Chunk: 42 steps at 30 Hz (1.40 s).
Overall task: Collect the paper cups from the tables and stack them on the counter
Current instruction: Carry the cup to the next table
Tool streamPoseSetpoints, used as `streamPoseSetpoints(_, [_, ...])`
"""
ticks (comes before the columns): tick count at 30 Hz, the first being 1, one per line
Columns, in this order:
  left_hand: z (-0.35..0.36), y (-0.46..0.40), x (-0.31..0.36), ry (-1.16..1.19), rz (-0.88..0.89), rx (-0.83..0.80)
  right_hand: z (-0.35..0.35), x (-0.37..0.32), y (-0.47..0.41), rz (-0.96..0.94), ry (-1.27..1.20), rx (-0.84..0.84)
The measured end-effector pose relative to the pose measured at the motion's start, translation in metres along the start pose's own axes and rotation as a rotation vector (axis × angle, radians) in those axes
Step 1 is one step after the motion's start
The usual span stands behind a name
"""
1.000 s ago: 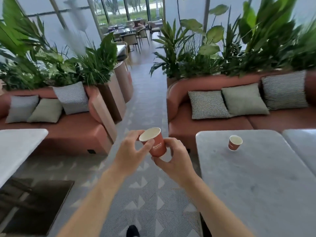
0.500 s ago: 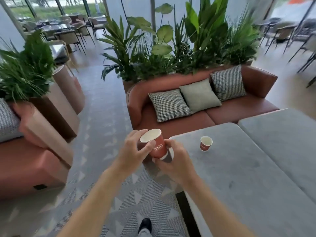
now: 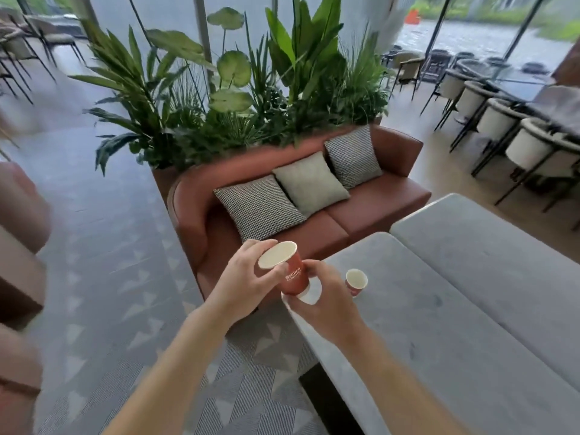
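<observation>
As the view swings right from half a second ago, the grey desk (image 3: 439, 324) and its small red paper cup (image 3: 355, 282) sit closer to both hands than before, and a row of white chairs (image 3: 508, 127) has come into sight beyond the desk. Both hands grasp one larger red paper cup (image 3: 290, 271), now tipped so its white mouth leans left, away from the desk: the left hand (image 3: 248, 285) curls round its rim and upper wall, while the right hand (image 3: 326, 301) pinches its lower wall and white base. Held over the desk's near left corner, that cup hangs just left of the small one, which stands upright on the desk, partly hidden behind the right hand. Beyond the desk stands a rust-red sofa (image 3: 361, 215) with three cushions (image 3: 309, 182).
</observation>
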<state>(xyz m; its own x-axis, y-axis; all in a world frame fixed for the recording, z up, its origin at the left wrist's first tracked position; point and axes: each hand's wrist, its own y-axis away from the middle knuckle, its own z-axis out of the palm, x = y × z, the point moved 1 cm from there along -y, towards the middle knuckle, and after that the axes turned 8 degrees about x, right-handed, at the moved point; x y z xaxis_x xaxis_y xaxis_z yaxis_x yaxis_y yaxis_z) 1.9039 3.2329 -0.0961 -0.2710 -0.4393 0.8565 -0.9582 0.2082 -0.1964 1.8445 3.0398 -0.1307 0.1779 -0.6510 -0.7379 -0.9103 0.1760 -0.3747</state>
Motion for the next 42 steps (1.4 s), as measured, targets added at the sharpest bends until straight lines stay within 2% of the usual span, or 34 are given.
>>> streamPoseSetpoints(14, [0.102,-0.060,0.029,0.090,0.098,-0.289,-0.068,0.066,0.005,0.257,0.152,0.147])
streamPoseSetpoints(18, [0.131,-0.081,0.039,0.100,0.125,-0.317,-0.097,0.093,0.001,0.283,0.180,0.203])
streamPoseSetpoints(24, [0.171,-0.115,0.049,0.049,0.118,-0.272,-0.129,0.138,-0.008,0.332,0.135,0.284])
streamPoseSetpoints(35, [0.227,-0.150,0.005,-0.208,0.104,-0.294,-0.136,0.201,0.004,0.475,0.142,0.310])
streamPoseSetpoints(42, [0.251,-0.196,-0.055,-0.297,0.028,-0.399,-0.112,0.217,-0.011,0.593,0.141,0.331])
